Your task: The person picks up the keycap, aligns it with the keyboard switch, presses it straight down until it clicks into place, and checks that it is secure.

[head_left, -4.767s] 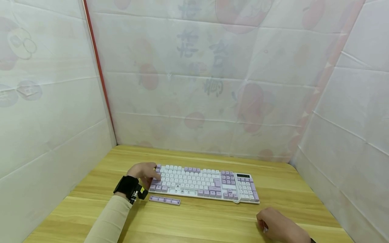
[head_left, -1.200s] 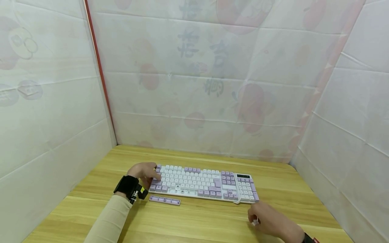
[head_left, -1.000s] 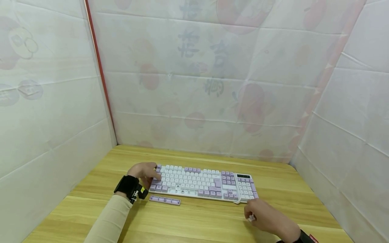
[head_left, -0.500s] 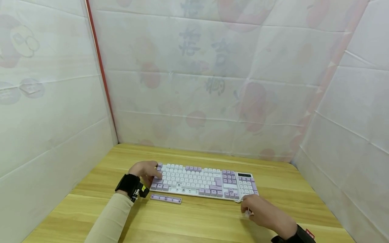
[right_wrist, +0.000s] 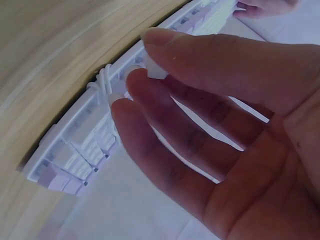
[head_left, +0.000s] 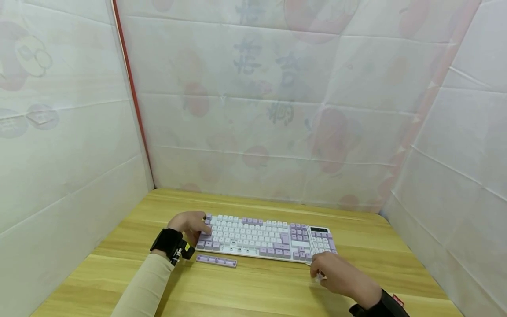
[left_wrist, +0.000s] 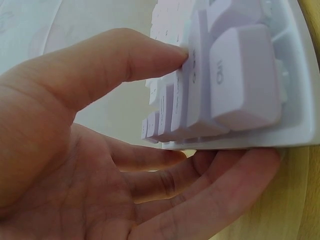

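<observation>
A white and purple keyboard (head_left: pixel 247 233) lies on the table. My left hand (head_left: pixel 189 223) grips its left end; in the left wrist view the thumb rests on the keys and the other fingers lie along the side edge. Between thumb and fingertips, my right hand (head_left: pixel 340 273) pinches a small white keycap (right_wrist: pixel 155 69), just in front of the keyboard's right part. Several bare switches (head_left: pixel 239 249) show in the lower rows, where caps are off. In front of the keyboard lies a long purple spacebar keycap (head_left: pixel 216 261), its hollow underside facing up.
A bundled white cable (right_wrist: pixel 103 82) lies across the keyboard near the number pad. The wooden table (head_left: pixel 245 290) is bordered by pale printed curtains (head_left: pixel 253 132) at the back and both sides.
My right hand has moved left and farther from me with the keycap, from the table's right front to the keyboard's front edge. The left hand keeps its hold on the keyboard.
</observation>
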`<state>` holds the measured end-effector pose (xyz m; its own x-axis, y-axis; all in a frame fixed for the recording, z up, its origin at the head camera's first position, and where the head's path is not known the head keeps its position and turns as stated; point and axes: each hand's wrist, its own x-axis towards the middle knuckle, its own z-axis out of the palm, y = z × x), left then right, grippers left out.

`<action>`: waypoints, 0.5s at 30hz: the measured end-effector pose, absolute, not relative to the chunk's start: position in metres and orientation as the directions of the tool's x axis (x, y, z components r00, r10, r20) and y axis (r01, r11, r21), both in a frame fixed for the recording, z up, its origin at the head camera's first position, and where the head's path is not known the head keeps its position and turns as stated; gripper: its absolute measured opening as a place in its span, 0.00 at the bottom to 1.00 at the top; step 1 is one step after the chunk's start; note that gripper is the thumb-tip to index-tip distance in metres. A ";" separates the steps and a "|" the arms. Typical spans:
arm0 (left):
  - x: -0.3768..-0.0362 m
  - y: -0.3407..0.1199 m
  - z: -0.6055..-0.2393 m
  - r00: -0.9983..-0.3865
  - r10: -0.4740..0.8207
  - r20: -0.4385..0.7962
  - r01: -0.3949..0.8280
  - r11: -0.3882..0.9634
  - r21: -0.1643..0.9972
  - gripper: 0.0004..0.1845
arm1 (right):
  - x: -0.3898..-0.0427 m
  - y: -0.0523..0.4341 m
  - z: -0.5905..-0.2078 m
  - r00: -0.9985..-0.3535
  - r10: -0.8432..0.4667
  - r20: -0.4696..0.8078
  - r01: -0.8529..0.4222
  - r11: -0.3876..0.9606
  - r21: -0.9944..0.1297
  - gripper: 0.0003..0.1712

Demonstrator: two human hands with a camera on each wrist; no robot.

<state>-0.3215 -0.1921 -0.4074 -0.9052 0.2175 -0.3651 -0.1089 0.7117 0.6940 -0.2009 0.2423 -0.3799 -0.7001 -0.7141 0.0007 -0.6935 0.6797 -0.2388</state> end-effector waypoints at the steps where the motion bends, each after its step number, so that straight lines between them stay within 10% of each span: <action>1: -0.322 -0.192 -0.408 -0.905 0.218 -0.366 -0.111 0.710 0.696 0.38 | -0.201 0.242 -0.380 -0.700 -0.714 -0.005 -0.692 0.680 -0.243 0.15; 15: -0.324 -0.192 -0.410 -0.904 0.223 -0.363 -0.111 0.700 0.706 0.35 | -0.203 0.224 -0.375 -0.686 -0.728 -0.008 -0.703 0.665 -0.251 0.19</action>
